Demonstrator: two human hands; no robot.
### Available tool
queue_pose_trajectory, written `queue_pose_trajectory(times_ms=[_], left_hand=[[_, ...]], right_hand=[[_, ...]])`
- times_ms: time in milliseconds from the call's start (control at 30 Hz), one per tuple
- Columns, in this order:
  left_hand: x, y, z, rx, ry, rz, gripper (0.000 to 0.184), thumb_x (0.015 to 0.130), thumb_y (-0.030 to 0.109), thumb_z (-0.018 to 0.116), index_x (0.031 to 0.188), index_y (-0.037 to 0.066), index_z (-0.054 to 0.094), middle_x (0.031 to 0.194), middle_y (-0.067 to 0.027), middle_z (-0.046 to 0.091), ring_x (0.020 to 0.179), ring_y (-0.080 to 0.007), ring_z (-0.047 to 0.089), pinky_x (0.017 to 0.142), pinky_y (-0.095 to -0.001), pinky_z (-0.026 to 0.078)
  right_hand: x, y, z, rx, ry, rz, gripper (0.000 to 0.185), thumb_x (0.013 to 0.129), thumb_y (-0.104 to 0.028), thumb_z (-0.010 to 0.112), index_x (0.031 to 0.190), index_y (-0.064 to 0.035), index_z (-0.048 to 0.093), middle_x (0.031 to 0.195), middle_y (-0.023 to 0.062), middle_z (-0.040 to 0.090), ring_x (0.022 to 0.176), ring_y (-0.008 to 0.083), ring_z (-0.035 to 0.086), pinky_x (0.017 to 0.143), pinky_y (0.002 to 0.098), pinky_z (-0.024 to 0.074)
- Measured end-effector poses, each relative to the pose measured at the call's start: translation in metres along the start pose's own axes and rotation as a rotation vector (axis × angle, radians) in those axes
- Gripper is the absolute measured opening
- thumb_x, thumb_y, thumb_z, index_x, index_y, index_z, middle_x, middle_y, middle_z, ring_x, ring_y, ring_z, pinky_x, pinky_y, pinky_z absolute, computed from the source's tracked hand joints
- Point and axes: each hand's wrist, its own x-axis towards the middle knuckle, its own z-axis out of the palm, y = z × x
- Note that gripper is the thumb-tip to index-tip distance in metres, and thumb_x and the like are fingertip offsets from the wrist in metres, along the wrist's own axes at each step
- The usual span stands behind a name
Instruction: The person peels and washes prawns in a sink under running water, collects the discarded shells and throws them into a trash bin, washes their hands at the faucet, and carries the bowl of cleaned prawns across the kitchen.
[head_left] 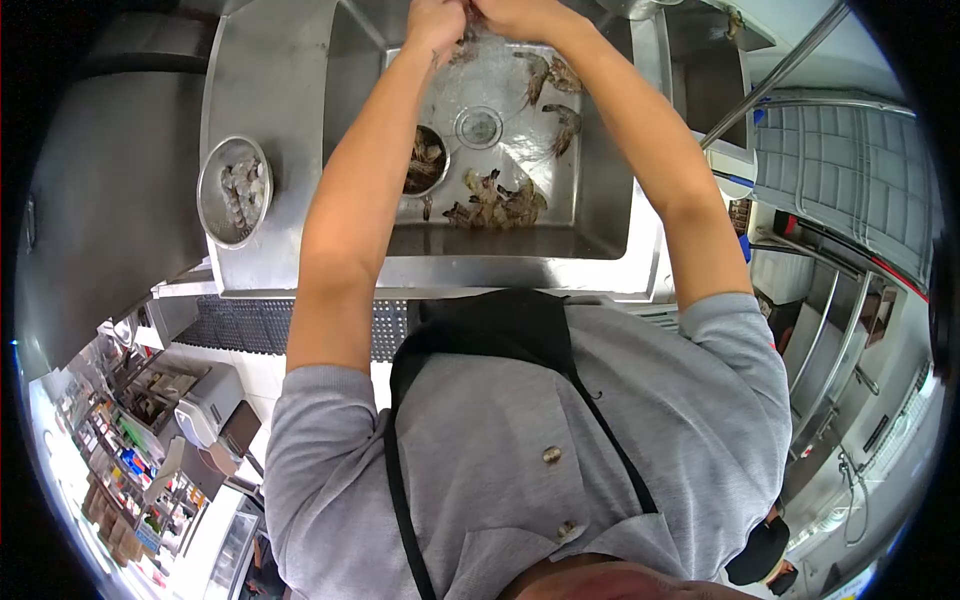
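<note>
The left hand [436, 22] and the right hand [512, 14] meet at the upper edge of the frame, over the far end of the sink basin [605, 170]. The fingertips are cut off by the frame edge, so it cannot be told whether either grip is clenched, released or grasping; a brownish item [463, 52] shows just below the left hand, and its contact with the fingers cannot be confirmed. The governing relation is that of the hands to the upright shrimp [537, 76], which lies on the basin floor at upper centre-right of the frame, below and slightly right of the meeting point. Its long axis runs roughly top to bottom in the frame. The right hand is the nearer of the two. A second shrimp [565, 76] lies just beside it, toward the right forearm [625, 105]; a third shrimp [565, 128] lies lower, to the right of the drain [479, 127]. A shrimp pile [500, 203] is at lower centre, well apart from both hands. The left forearm [355, 190] partly covers an in-sink bowl [447, 172] of dark pieces. A counter bowl [203, 203] of pale pieces stands at the left of the frame.
</note>
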Motion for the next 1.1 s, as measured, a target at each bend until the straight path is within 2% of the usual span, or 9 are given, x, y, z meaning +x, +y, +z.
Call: queue_pose_trajectory(times_ms=[167, 233, 367, 433, 567, 633, 900, 967, 1100], left_hand=[[0.008, -0.003, 0.0, 0.032, 0.007, 0.141, 0.022, 0.091, 0.021, 0.058, 0.084, 0.001, 0.064, 0.064, -0.0061, 0.059, 0.052, -0.0135, 0.054, 0.041, -0.0292, 0.04], [-0.002, 0.008, -0.001, 0.029, -0.042, -0.048, 0.022, 0.091, 0.022, 0.058, 0.087, 0.002, 0.065, 0.069, -0.0074, 0.062, 0.056, -0.0148, 0.057, 0.044, -0.0297, 0.044], [0.004, 0.005, -0.005, 0.042, -0.01, -0.032, 0.021, 0.091, 0.021, 0.058, 0.087, 0.002, 0.066, 0.073, -0.0092, 0.063, 0.059, -0.0181, 0.059, 0.047, -0.0337, 0.047], [0.028, -0.018, -0.013, 0.191, 0.106, 0.186, 0.021, 0.091, 0.02, 0.058, 0.088, 0.001, 0.065, 0.076, -0.0108, 0.064, 0.061, -0.0219, 0.061, 0.05, -0.0385, 0.048], [0.047, -0.026, -0.011, 0.169, 0.191, 0.207, 0.018, 0.09, 0.017, 0.058, 0.088, 0.001, 0.066, 0.077, -0.0123, 0.064, 0.065, -0.0228, 0.062, 0.056, -0.0398, 0.05], [0.032, -0.006, -0.006, -0.058, 0.07, -0.043, 0.016, 0.09, 0.013, 0.058, 0.087, 0.0, 0.066, 0.079, -0.0129, 0.066, 0.066, -0.022, 0.062, 0.059, -0.0358, 0.051], [0.041, -0.021, -0.014, -0.081, 0.018, 0.091, 0.015, 0.09, 0.012, 0.059, 0.087, -0.002, 0.064, 0.072, -0.0088, 0.063, 0.062, -0.0173, 0.06, 0.055, -0.0311, 0.05], [0.035, -0.014, -0.015, -0.039, -0.013, 0.053, 0.015, 0.09, 0.012, 0.059, 0.088, -0.002, 0.064, 0.071, -0.008, 0.062, 0.061, -0.0158, 0.059, 0.055, -0.0301, 0.049], [0.009, 0.007, -0.027, -0.226, -0.166, -0.045, 0.012, 0.09, 0.007, 0.057, 0.087, -0.002, 0.064, 0.068, -0.0061, 0.06, 0.058, -0.0127, 0.056, 0.051, -0.0268, 0.045]], right_hand=[[0.002, -0.011, 0.015, -0.087, 0.097, 0.228, 0.022, 0.077, -0.014, 0.058, 0.092, 0.0015, 0.063, 0.088, 0.0218, 0.066, 0.079, 0.0385, 0.064, 0.068, 0.046, 0.0514], [0.006, -0.02, -0.005, -0.068, -0.108, 0.325, 0.026, 0.078, -0.016, 0.057, 0.097, 0.0012, 0.063, 0.09, 0.0192, 0.066, 0.08, 0.0397, 0.064, 0.068, 0.0464, 0.0508], [0.004, -0.005, -0.007, 0.059, -0.163, 0.209, 0.03, 0.079, -0.02, 0.058, 0.098, 0.0022, 0.062, 0.092, 0.0221, 0.065, 0.083, 0.0404, 0.063, 0.072, 0.0461, 0.0501], [0.002, 0.003, 0.008, 0.188, 0.049, -0.043, 0.034, 0.079, -0.024, 0.059, 0.099, 0.0031, 0.06, 0.093, 0.0252, 0.063, 0.087, 0.0409, 0.062, 0.075, 0.0452, 0.0491], [0.002, -0.024, 0.013, -0.14, 0.14, 0.207, 0.031, 0.081, -0.025, 0.058, 0.096, 0.0029, 0.057, 0.09, 0.0257, 0.064, 0.084, 0.0371, 0.064, 0.075, 0.0452, 0.0508], [0.005, -0.022, 0.015, -0.143, 0.073, 0.241, 0.033, 0.08, -0.026, 0.06, 0.096, 0.0026, 0.057, 0.086, 0.0238, 0.064, 0.08, 0.0359, 0.065, 0.072, 0.0447, 0.0519], [0.012, -0.005, 0.026, -0.199, 0.103, 0.375, 0.027, 0.08, -0.022, 0.059, 0.091, 0.003, 0.059, 0.082, 0.0225, 0.066, 0.078, 0.0371, 0.066, 0.067, 0.0441, 0.0525], [0.01, 0.018, 0.024, 0.173, -0.082, 0.413, 0.024, 0.082, -0.017, 0.055, 0.092, 0.0041, 0.061, 0.092, 0.024, 0.066, 0.086, 0.0391, 0.065, 0.072, 0.0447, 0.0509], [-0.009, 0.016, 0.001, 0.297, 0.093, 0.363, 0.025, 0.084, -0.015, 0.052, 0.097, 0.0026, 0.063, 0.097, 0.024, 0.066, 0.092, 0.0397, 0.063, 0.078, 0.0443, 0.049]])
